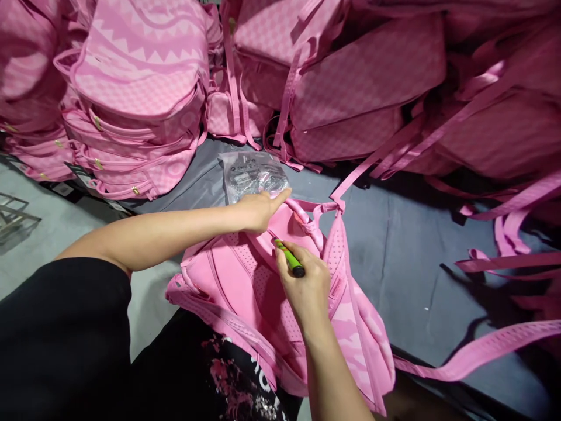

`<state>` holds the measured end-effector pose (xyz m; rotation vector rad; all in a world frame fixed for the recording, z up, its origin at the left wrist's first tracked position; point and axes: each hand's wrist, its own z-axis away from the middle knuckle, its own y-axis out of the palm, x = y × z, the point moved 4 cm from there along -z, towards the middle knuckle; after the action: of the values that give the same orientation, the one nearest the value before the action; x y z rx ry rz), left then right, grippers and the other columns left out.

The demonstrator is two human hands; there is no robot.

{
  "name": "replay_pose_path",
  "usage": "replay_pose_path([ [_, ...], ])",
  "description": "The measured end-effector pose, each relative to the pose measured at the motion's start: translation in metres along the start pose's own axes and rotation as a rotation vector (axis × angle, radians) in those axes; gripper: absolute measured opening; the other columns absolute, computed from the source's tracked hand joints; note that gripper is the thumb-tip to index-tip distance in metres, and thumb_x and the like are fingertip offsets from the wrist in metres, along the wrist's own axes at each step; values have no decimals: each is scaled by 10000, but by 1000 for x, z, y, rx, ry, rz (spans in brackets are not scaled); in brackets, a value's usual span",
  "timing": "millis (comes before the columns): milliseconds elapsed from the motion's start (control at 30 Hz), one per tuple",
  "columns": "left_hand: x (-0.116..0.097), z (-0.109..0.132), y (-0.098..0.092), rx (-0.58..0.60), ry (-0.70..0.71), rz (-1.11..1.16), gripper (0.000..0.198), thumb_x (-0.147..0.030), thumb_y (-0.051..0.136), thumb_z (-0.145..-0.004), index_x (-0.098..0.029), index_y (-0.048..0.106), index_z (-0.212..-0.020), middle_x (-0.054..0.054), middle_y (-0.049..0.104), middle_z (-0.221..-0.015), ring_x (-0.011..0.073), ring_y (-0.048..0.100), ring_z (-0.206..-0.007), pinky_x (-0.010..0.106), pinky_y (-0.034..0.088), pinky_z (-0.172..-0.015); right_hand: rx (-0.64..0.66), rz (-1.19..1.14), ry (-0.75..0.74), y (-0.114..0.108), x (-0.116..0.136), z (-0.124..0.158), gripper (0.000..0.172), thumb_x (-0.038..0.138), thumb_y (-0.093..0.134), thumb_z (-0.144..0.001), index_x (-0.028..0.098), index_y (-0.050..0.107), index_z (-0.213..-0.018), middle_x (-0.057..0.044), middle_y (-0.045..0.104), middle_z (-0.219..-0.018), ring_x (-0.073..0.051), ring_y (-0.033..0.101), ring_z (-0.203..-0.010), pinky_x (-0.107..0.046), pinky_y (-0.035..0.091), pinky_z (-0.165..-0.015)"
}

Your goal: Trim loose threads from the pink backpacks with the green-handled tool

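A pink backpack point(245, 286) lies back-side up in front of me, partly on my lap, its straps trailing right. My left hand point(259, 209) presses on its top edge near the carry handle point(307, 217), fingers closed around the fabric with the index finger stretched out. My right hand point(307, 289) grips a green tool with a black end point(288, 258), its tip touching the backpack's padded back just below the handle. A clear plastic packet point(250, 173) lies just beyond my left hand.
Stacks of pink backpacks point(140, 93) pile up at the back left, more pink bags point(368, 76) across the back and right. Loose pink straps point(482, 348) run over the grey surface point(412, 245). A metal rack point(13, 216) shows at the left edge.
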<state>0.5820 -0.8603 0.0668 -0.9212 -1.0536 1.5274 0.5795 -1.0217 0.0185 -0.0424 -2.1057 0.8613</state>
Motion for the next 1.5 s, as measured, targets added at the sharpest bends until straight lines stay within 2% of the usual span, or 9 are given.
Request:
replay_pose_path([
  [267, 0, 8, 1, -18, -7, 29, 974, -211, 627, -863, -234, 12, -1619, 233, 526, -1357, 301, 654, -1072, 343, 507, -808, 36, -30, -21, -2, 7, -1, 206, 325, 619, -914, 197, 737, -1024, -90, 772, -1010, -260, 739, -891, -413, 590, -843],
  [633, 17, 77, 14, -98, -125, 68, 933, -222, 596, -887, -220, 2, -1607, 215, 542, -1295, 292, 686, -1013, 339, 532, -792, 164, -124, -175, 4, 46, 20, 210, 286, 606, -929, 196, 716, -1082, -88, 761, -1070, -247, 736, -941, -385, 589, -861],
  [900, 45, 122, 30, -110, -248, 114, 906, -229, 593, -905, -241, 15, -1602, 180, 556, -1239, 300, 694, -997, 362, 533, -802, 260, -104, -290, 30, 74, 30, 185, 233, 609, -912, 177, 708, -1057, -86, 763, -1038, -251, 730, -920, -403, 570, -830],
  [1067, 76, 144, 49, -129, -305, 155, 904, -248, 586, -918, -243, 0, -1606, 149, 557, -1218, 318, 680, -1042, 383, 528, -837, 290, -150, -361, -24, 106, 16, 230, 184, 605, -910, 217, 677, -1126, -54, 735, -1115, -223, 688, -1033, -395, 540, -931],
  [1200, 87, 136, 54, -150, -278, 168, 892, -246, 565, -931, -242, -13, -1610, 145, 552, -1208, 310, 669, -1048, 380, 521, -846, -209, 37, -404, -76, 62, -41, 261, 90, 489, -871, 215, 669, -1012, -52, 730, -1096, -222, 676, -1061, -457, 460, -1063],
  [1233, 88, 132, 55, -144, -272, 172, 891, -247, 563, -932, -243, -14, -1611, 146, 551, -1209, 310, 668, -1047, 381, 520, -847, -152, 207, -381, -70, 39, -60, 279, 81, 476, -851, 193, 672, -1015, -74, 735, -1069, -233, 684, -1025, -441, 494, -1005],
  [1333, 91, 125, 60, -132, -263, 183, 885, -257, 564, -936, -251, -6, -1614, 140, 545, -1211, 312, 662, -1055, 387, 516, -849, 402, 645, -338, -18, -36, -102, 372, 22, 453, -816, 113, 703, -1076, -142, 748, -1013, -251, 708, -886, -359, 540, -759],
  [1400, 94, 124, 64, -148, -259, 188, 876, -266, 552, -949, -262, -17, -1615, 126, 545, -1193, 303, 658, -1047, 387, 512, -853, 592, 672, -408, 16, -68, -113, 389, 13, 525, -798, 138, 729, -1104, -136, 750, -1066, -259, 703, -933, -365, 531, -804],
  [1500, 97, 124, 70, -164, -267, 204, 857, -281, 516, -973, -275, -54, -1614, 104, 543, -1151, 283, 647, -1027, 381, 504, -863, 787, 620, -570, 59, -86, -110, 468, 99, 609, -851, 243, 671, -1292, -103, 611, -1406, -273, 564, -1277, -395, 472, -997],
])
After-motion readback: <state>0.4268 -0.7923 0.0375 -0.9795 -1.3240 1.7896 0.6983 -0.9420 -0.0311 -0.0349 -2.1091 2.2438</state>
